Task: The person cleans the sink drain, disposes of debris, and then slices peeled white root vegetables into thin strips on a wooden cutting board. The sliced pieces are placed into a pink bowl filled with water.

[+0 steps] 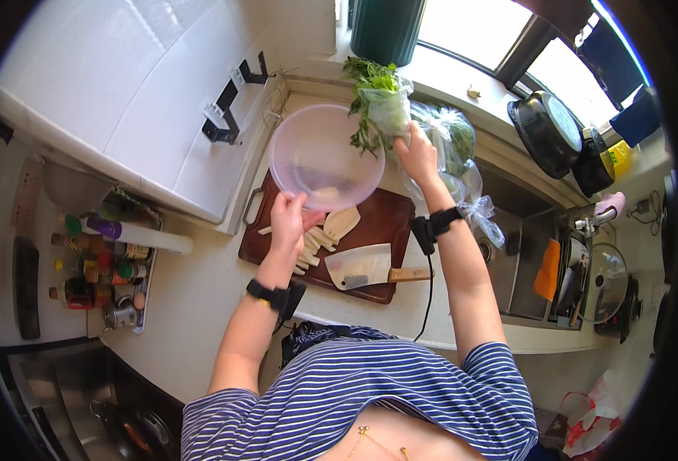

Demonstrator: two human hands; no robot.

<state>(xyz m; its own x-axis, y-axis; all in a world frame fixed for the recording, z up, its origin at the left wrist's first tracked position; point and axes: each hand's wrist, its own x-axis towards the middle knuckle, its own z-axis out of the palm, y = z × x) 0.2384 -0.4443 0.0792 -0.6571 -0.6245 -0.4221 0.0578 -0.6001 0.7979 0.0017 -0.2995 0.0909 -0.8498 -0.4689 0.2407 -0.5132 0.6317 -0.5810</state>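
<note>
My left hand (289, 222) grips the near rim of a translucent pinkish plastic bowl (327, 155), which covers the far left part of a dark red-brown cutting board (376, 216). My right hand (417, 151) holds a bunch of leafy greens (380, 95), partly wrapped in clear plastic, over the bowl's right side. Pale cut strips (309, 249) and flat slices (342, 223) of a vegetable lie on the board beside my left hand. A cleaver (365, 267) with a wooden handle rests flat at the board's near right, handle pointing right. Both wrists wear black straps.
Knotted clear bags of greens (460, 141) lie right of my right hand, beside a steel sink (503, 230). Black pans (546, 135) and a green container (385, 29) stand on the window ledge. Bottles (129, 271) crowd the left; a stove (91, 397) is at lower left.
</note>
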